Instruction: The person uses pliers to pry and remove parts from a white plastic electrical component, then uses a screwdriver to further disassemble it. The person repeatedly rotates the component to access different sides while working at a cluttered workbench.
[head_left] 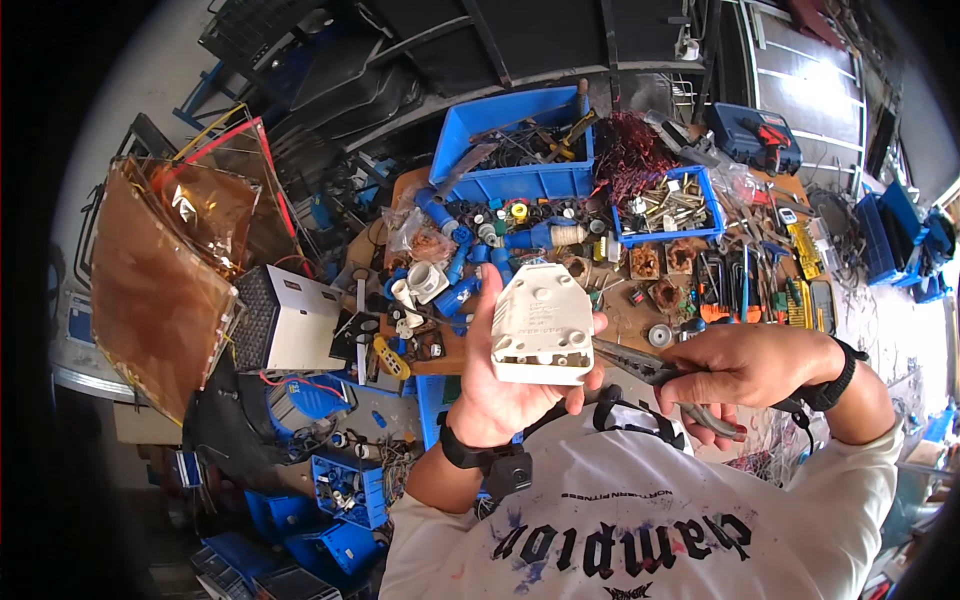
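My left hand [483, 402] grips a cream-white plastic housing [543, 310], with the thumb along its left side and fingertips showing at its right edge. The housing looks like an electrical fitting. It has a tapered far end, moulded marks and screw holes, and a slot along its near edge where small metal parts show. My right hand [745, 368] is closed around a pair of worn metal pliers [640, 368]. Their jaws point left, close to the housing's lower right corner; whether they touch it I cannot tell.
Beyond my hands, a cluttered wooden workbench [612, 300] carries a large blue crate [515, 182] of tools, a smaller blue tray [668, 238] of metal parts, and rows of hand tools. A white box [300, 318] stands left. Blue bins [348, 490] sit low at the left.
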